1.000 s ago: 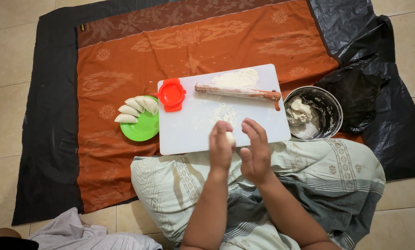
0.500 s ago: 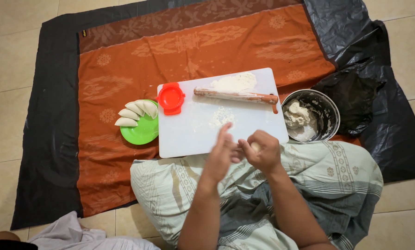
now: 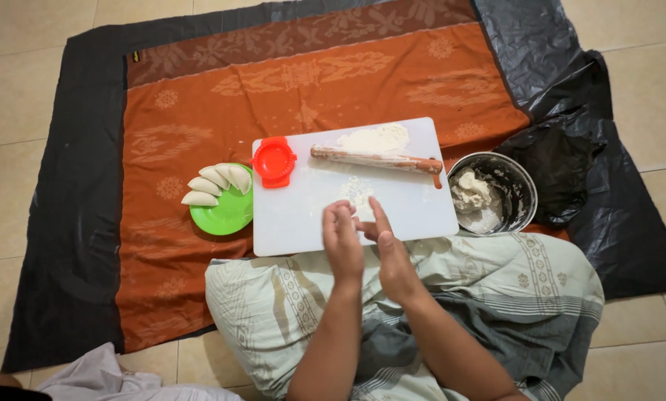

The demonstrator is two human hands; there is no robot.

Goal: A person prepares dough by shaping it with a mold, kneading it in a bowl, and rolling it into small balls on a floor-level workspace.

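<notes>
My left hand [image 3: 343,239] and right hand [image 3: 389,249] meet palm to palm over the near edge of the white cutting board [image 3: 303,215]. Their fingers are stretched out rather than curled, and whether a bit of dough sits between the palms I cannot tell. Half a second ago the fingers were bunched together at the tips; now they lie flatter and longer, and both hands have slid a little toward my lap.

Just beyond my fingertips a dusting of flour [image 3: 357,189] marks the board. Farther out lies the wooden rolling pin [image 3: 376,159], with a flattened dough sheet [image 3: 374,138] behind it. Beyond and to the left of my left hand sits a red dumpling press [image 3: 273,160], and past it a green plate [image 3: 232,212] carrying folded dumplings [image 3: 215,183]. Off to the right of my right hand stands a metal bowl [image 3: 522,186] holding a lump of dough [image 3: 469,191]. None of these have shifted. Everything rests on an orange patterned cloth [image 3: 199,111] spread on the floor.
</notes>
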